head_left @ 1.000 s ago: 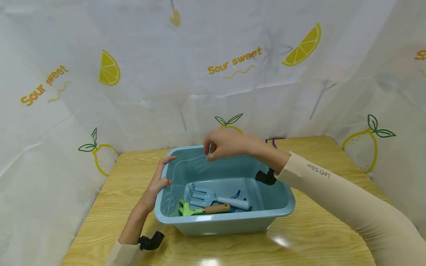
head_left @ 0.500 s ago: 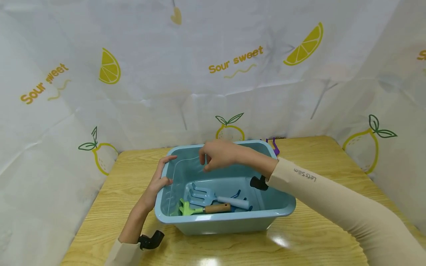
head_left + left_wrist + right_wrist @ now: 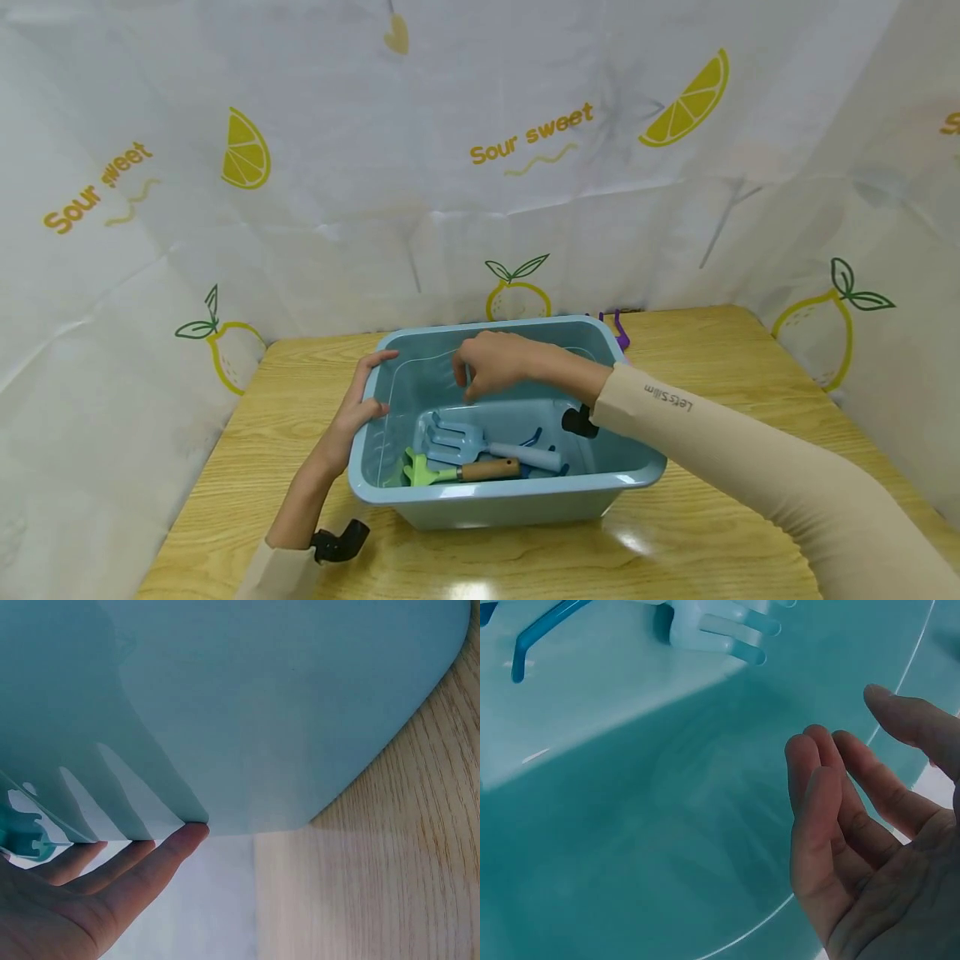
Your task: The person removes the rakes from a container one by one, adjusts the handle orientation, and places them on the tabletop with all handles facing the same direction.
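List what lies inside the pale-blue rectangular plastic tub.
A light-blue fork, a wooden-handled green tool, and bent dark-blue prongs; whatever joins those is covered by the fork.

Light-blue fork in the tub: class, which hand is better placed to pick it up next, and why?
Probably the right hand: it hangs over the tub, holding nothing, near the light-blue fork. The left hand holds the tub's left rim.

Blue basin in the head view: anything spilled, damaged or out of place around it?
Nothing looks spilled or damaged. One mild oddity: a purple object sits outside, behind the far right corner of the blue basin, partly hidden, while the light-blue fork and green-headed tool lie inside.
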{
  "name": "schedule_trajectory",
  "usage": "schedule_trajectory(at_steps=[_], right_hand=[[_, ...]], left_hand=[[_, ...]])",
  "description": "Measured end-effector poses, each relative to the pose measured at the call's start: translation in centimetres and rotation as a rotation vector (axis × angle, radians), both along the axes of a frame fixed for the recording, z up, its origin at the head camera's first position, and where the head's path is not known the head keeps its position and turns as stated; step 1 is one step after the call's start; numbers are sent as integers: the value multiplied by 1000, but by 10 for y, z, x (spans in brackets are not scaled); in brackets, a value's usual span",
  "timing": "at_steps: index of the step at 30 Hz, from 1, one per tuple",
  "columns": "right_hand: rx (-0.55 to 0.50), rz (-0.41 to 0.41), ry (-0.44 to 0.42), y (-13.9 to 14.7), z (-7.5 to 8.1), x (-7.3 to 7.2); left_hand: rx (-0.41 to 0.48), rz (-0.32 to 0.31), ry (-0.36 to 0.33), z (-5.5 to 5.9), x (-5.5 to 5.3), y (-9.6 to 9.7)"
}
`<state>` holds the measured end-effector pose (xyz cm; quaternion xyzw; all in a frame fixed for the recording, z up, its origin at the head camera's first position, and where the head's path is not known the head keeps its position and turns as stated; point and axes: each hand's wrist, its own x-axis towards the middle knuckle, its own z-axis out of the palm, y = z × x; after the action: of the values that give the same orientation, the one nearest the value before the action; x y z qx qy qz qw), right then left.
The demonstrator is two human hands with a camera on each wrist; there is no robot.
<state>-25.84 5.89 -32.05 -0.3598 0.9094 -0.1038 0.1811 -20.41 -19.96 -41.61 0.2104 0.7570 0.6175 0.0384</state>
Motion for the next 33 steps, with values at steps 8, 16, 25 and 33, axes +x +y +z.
schedule_trajectory(at_steps=[8, 16, 25, 33], right_hand=[[34, -11, -27, -3, -15, -4], [95, -43, -69, -3, -26, -6], [76, -91, -257, 2, -41, -8], [138, -114, -320, 3, -53, -6]], left_hand=[[-4, -2, -2, 1, 0, 1], [2, -4, -5, 1, 0, 0], [17, -19, -3, 0, 0, 0], [21, -20, -4, 0, -1, -1]])
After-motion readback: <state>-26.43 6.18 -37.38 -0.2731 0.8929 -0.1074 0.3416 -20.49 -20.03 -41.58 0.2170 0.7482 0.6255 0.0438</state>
